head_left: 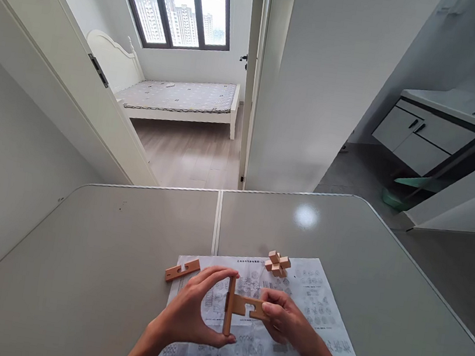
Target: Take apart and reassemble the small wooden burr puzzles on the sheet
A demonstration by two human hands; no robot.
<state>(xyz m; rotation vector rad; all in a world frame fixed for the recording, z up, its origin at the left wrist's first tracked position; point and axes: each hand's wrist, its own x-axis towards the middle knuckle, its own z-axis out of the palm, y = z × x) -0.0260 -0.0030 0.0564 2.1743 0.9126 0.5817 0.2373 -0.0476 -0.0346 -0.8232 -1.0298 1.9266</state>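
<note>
Head view: printed sheet [313,297] lies on the grey counter [96,270] and serves as the reference for all positions. Left hand [188,309] is above the left half of the sheet, its fingers curved wide and gripping an upright wooden bar [227,321] by its two ends, thumb at the near end, fingertips at the far end. Right hand [284,317] is above the sheet, to the right of the bar, with its fingers closed on the right end of a notched wooden piece [241,305]. The left end of that piece meets the middle of the bar; how deeply it is seated cannot be determined. Both parts are held over the middle of the sheet.

A slotted wooden piece [175,273] lies across the sheet's far left corner, partly on the counter. An interlocked wooden block cluster [277,264] rests on the sheet's far edge, toward its right corner. Well beyond the sheet's far edge, through a doorway, stands a white bed [182,96]; a white vanity cabinet [433,135] is beyond it to the right.
</note>
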